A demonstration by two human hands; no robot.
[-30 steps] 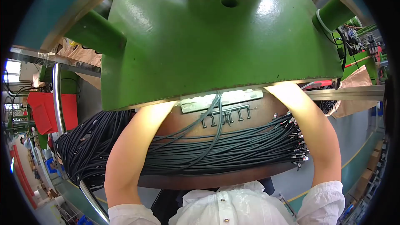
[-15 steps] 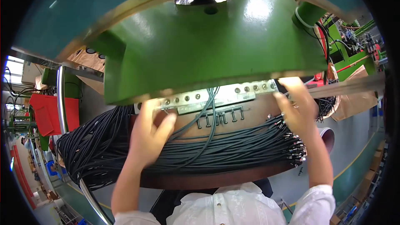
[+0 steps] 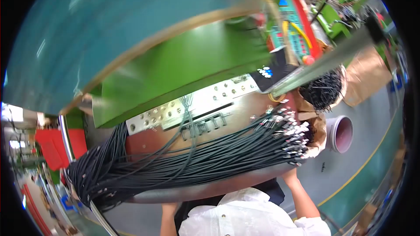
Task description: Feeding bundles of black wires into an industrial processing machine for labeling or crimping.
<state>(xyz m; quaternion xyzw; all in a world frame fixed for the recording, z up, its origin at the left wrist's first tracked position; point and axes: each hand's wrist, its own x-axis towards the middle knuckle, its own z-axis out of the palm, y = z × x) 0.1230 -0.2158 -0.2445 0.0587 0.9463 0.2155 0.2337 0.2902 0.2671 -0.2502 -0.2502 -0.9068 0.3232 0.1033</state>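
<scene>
Cables [image 3: 197, 161] lie bundled across the brown counter [image 3: 183, 192]; both hands are hidden beneath it, grip unknowable.

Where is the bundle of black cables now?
In the head view, the bundle of black cables lies across the brown table, below the green machine, its metal-tipped ends toward the right.

We cannot see either hand: both forearms run up under the bench [image 3: 205, 190] edge, so the fingers are hidden and their grip cannot be told. The green press [image 3: 183, 67] above is motion-blurred. The cables [image 3: 210, 155] cover much of the bench, and the bucket [image 3: 339, 133] shows only in part.
</scene>
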